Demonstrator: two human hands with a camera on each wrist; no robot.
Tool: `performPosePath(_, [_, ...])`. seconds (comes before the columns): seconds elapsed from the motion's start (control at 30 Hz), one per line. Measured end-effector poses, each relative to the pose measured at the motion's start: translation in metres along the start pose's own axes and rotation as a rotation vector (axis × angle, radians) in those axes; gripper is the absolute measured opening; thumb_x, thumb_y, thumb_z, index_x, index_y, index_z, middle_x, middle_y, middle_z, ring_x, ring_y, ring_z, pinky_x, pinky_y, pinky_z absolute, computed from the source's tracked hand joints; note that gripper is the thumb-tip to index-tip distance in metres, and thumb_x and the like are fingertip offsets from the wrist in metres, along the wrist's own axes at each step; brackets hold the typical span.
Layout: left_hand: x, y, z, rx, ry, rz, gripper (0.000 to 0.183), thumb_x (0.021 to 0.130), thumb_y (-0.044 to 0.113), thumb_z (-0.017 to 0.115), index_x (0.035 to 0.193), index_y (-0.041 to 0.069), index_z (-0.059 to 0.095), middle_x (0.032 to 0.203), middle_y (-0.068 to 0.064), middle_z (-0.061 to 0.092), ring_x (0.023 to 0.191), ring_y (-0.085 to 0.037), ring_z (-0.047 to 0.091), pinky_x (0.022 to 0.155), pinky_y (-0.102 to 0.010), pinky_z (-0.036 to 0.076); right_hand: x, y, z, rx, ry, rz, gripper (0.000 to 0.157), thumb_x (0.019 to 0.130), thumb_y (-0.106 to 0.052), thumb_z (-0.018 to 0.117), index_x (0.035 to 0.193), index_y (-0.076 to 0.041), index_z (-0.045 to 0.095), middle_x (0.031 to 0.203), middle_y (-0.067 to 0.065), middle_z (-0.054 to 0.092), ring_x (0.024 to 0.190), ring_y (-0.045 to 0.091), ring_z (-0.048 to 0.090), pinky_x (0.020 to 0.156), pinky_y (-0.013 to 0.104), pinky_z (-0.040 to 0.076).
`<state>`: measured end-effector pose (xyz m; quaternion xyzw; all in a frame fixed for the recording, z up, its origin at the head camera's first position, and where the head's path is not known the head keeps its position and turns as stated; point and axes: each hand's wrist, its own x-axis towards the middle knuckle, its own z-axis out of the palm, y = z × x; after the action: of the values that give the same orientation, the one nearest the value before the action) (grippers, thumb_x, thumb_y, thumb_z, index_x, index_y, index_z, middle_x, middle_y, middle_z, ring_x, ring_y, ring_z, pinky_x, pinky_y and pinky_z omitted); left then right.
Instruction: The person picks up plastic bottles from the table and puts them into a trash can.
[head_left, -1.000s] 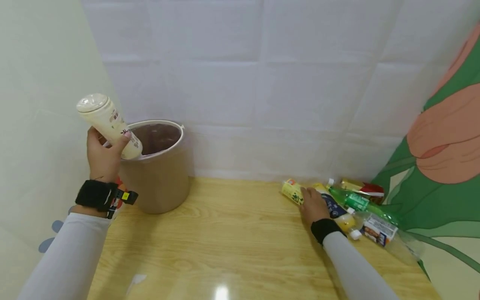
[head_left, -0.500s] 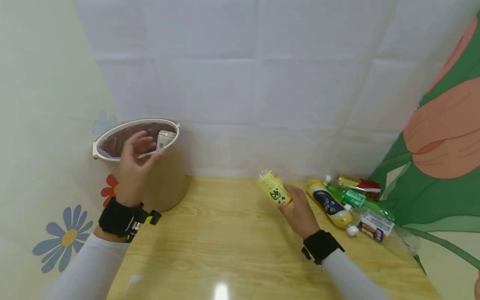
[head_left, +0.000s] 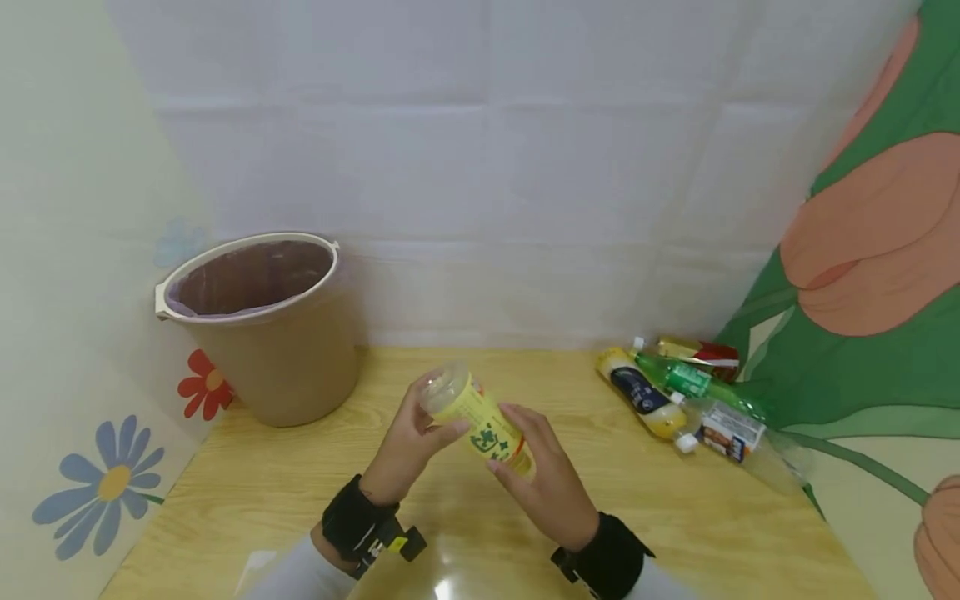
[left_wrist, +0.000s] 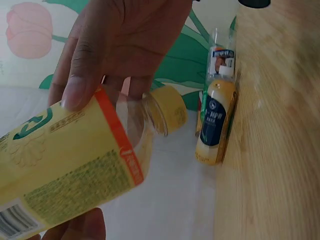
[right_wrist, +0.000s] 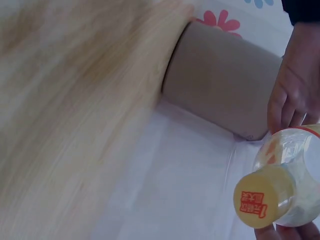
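A clear plastic drink bottle [head_left: 483, 425] with a yellow label is held tilted above the middle of the table, its base up to the left. My left hand [head_left: 405, 442] grips it near the base, thumb along the label. At the lower, capped end, my right hand [head_left: 543, 479] holds it between thumb and fingers. In the left wrist view my right hand [left_wrist: 125, 35] has its thumb on the label by the red band, near the yellow cap [left_wrist: 170, 109]. The right wrist view shows the cap [right_wrist: 257, 202] still on, with my left hand [right_wrist: 297, 85] behind the bottle.
A brown bin [head_left: 300, 358] with a plastic liner stands at the back left. At the right lie a yellow bottle with a dark label [head_left: 645, 392], a green bottle [head_left: 693, 383], a clear bottle [head_left: 731, 433] and a red-and-gold package [head_left: 697, 354].
My left hand has let go of the white bottle into the bin and come right. My right hand has lifted the yellow-labelled bottle and brought it left, where both hands now hold it.
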<state>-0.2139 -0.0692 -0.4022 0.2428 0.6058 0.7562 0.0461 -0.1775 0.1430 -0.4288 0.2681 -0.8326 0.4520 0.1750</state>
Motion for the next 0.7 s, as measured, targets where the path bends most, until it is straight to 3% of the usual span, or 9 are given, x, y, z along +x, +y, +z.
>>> performPosePath(0.1, [-0.001, -0.005, 0.006, -0.050, -0.040, 0.033, 0.068, 0.089, 0.005, 0.064, 0.142, 0.015, 0.023, 0.132, -0.017, 0.045, 0.119, -0.032, 0.045, 0.095, -0.045, 0.042, -0.005, -0.003, 0.007, 0.020, -0.005, -0.018, 0.071, 0.091, -0.024, 0.066, 0.147, -0.021, 0.023, 0.142, 0.001, 0.031, 0.121, 0.019, 0.040, 0.091, 0.040, 0.046])
performPosePath(0.43, [0.002, -0.003, 0.005, -0.047, -0.024, 0.060, 0.068, 0.087, 0.003, 0.065, 0.140, 0.014, 0.025, 0.131, -0.018, 0.045, 0.119, -0.033, 0.045, 0.094, -0.046, 0.043, -0.002, -0.003, 0.005, -0.053, 0.039, -0.084, 0.072, 0.088, -0.019, 0.069, 0.147, -0.018, 0.026, 0.142, 0.003, 0.031, 0.123, 0.021, 0.039, 0.092, 0.041, 0.045])
performPosePath(0.53, [0.005, 0.002, -0.002, -0.025, 0.012, 0.085, 0.066, 0.087, 0.004, 0.065, 0.139, 0.014, 0.026, 0.131, -0.016, 0.046, 0.119, -0.032, 0.046, 0.094, -0.045, 0.043, 0.001, 0.004, -0.002, -0.108, 0.027, -0.070, 0.072, 0.089, -0.020, 0.068, 0.147, -0.020, 0.025, 0.144, 0.004, 0.029, 0.126, 0.022, 0.036, 0.095, 0.044, 0.042])
performPosePath(0.7, [0.008, 0.020, -0.023, -0.006, 0.148, 0.128, 0.066, 0.086, 0.000, 0.064, 0.138, 0.012, 0.027, 0.130, -0.016, 0.048, 0.115, -0.032, 0.049, 0.093, -0.042, 0.045, 0.006, 0.032, -0.023, -0.245, 0.034, -0.009, 0.068, 0.088, -0.019, 0.069, 0.145, -0.017, 0.031, 0.143, 0.007, 0.031, 0.127, 0.023, 0.035, 0.096, 0.047, 0.041])
